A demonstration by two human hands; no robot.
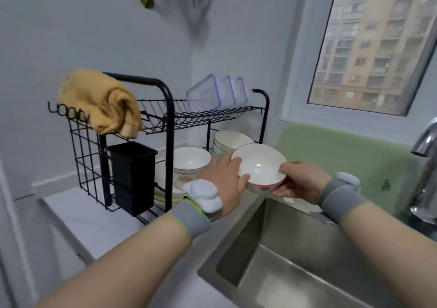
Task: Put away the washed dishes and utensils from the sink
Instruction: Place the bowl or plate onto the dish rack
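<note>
A white bowl (259,165) with a red rim hangs in the air between the sink (272,255) and the black dish rack (169,128). My left hand (222,184) grips its left edge, fingers curled over the rim. My right hand (299,181) holds the right edge, thumb on the rim and fingers underneath. On the rack's lower shelf sit another white bowl (190,160), a stack of bowls (230,139) behind it, and plates (163,184) under the nearer bowl.
A black utensil holder (131,175) hangs on the rack's left side, a yellow cloth (101,102) drapes over its top. Clear plastic containers (217,93) lie on the upper shelf. A chrome faucet (425,165) stands at right, a window (378,45) behind.
</note>
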